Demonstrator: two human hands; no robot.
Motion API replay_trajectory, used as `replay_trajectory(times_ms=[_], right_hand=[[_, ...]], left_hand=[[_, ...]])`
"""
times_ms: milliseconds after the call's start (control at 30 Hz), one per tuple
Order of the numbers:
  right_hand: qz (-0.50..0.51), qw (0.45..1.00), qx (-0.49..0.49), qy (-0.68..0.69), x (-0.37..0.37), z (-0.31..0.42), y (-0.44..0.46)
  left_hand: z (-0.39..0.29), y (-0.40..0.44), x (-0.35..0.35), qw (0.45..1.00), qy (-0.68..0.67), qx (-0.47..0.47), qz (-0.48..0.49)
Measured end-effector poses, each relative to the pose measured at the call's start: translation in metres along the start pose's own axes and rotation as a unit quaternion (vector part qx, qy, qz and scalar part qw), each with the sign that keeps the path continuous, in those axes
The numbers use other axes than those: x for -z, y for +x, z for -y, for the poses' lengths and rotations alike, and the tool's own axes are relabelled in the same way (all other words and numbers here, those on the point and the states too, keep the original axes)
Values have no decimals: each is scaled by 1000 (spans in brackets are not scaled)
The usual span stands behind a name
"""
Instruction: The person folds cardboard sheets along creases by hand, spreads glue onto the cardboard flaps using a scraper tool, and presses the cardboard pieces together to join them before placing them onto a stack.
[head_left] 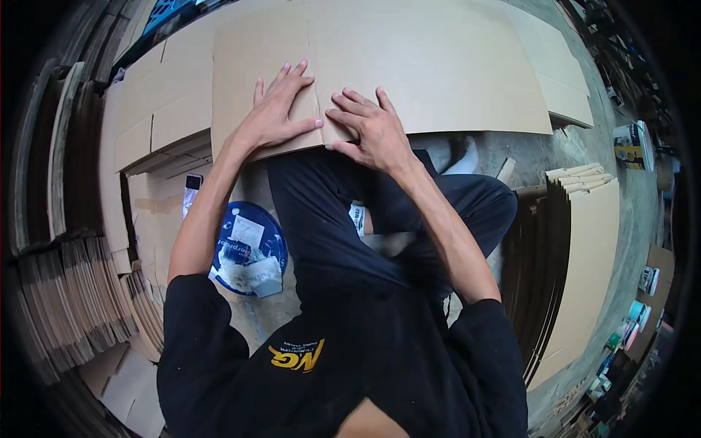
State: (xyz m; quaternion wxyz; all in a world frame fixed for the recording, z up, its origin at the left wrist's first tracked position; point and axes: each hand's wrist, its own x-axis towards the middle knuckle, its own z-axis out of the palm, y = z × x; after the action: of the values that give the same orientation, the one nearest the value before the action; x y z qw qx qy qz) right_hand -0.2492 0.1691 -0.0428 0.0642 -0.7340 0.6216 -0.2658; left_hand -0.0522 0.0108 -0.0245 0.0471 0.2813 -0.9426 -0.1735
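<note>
A large flat sheet of cardboard [431, 66] lies in front of me, its near edge above my lap. A crease or seam runs down the sheet between my two hands. To the left of that line, my left hand [281, 113] rests flat on the board with fingers spread. My right hand [369, 128] lies on the board just right of the line, its fingers apart and slightly bent. Neither hand grips anything that I can see. More cardboard shows under the sheet at its left and right ends.
Cardboard stacks stand at the left [73, 299] and right [584, 270]. A blue round lid [274, 230] with white material on it sits by my left leg, near a phone [192, 186]. Paint buckets [634, 146] and containers line the floor at far right.
</note>
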Motion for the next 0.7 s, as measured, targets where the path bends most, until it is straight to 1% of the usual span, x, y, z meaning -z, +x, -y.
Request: replay_trajectory(times_ms=[367, 700], right_hand=[[8, 1000, -26, -7, 4, 4, 4], [-6, 1000, -25, 0, 0, 3, 4]], left_hand=[[-3, 1, 6, 999, 3, 5, 31], [-1, 1, 5, 1000, 1, -9, 27]])
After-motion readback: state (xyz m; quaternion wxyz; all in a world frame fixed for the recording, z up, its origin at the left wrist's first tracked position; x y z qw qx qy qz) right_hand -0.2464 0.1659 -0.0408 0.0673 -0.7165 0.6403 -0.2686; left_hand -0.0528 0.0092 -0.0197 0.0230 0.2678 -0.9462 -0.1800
